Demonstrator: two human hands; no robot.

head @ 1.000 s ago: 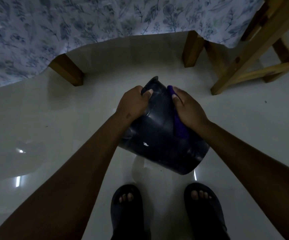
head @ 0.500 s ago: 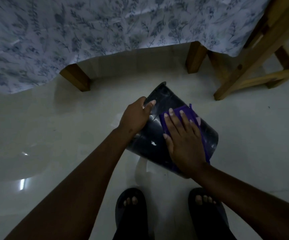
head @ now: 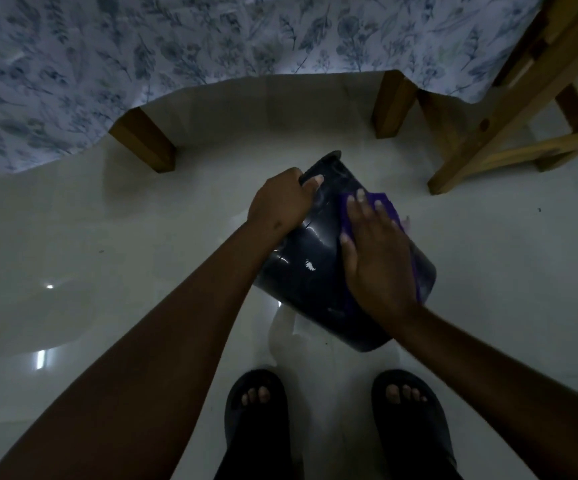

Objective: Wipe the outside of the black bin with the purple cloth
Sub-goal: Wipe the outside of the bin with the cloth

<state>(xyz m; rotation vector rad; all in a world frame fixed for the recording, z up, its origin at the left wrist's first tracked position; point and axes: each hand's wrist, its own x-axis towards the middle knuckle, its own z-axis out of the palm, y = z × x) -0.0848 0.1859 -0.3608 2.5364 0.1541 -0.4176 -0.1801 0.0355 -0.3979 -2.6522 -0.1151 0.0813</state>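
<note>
Mid-wipe: left hand [head: 280,202] grips the bin [head: 310,271] rim, right hand [head: 377,258], fingers flat, presses cloth [head: 386,202] on its side; more remains.

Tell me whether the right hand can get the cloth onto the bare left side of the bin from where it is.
Probably yes. The right hand lies flat on the cloth on the bin, and the dark wall beside it is uncovered. The left hand grips only the rim, further up.

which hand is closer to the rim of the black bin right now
Left. The left hand grips the black bin at its rim; the right hand lies flat lower on the side, pressing the purple cloth.
</note>
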